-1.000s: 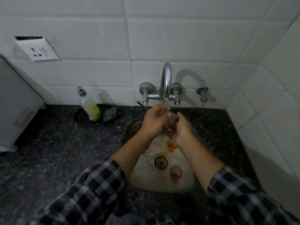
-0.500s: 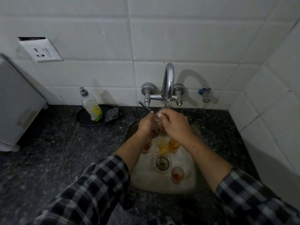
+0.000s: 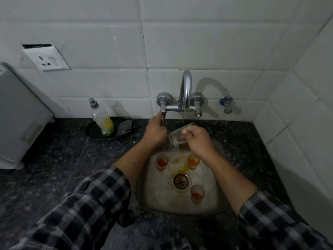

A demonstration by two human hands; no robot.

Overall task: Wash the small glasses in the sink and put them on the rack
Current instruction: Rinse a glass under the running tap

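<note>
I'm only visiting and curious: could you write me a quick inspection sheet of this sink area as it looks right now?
Surface: dark speckled countertop around a steel sink; orange stains by the drain.
Job's things: tilted glass under the running tap, water spilling from it; three dirty glasses upright in the sink with orange dregs; no rack in view.
Clutter: soap bottle and scrub pad on a black dish.
Hands: left hand grips the tap lever; right hand holds the tilted glass.
Cables: nothing seen.
Surroundings: white tiled wall, wall socket, white appliance at left.
</note>
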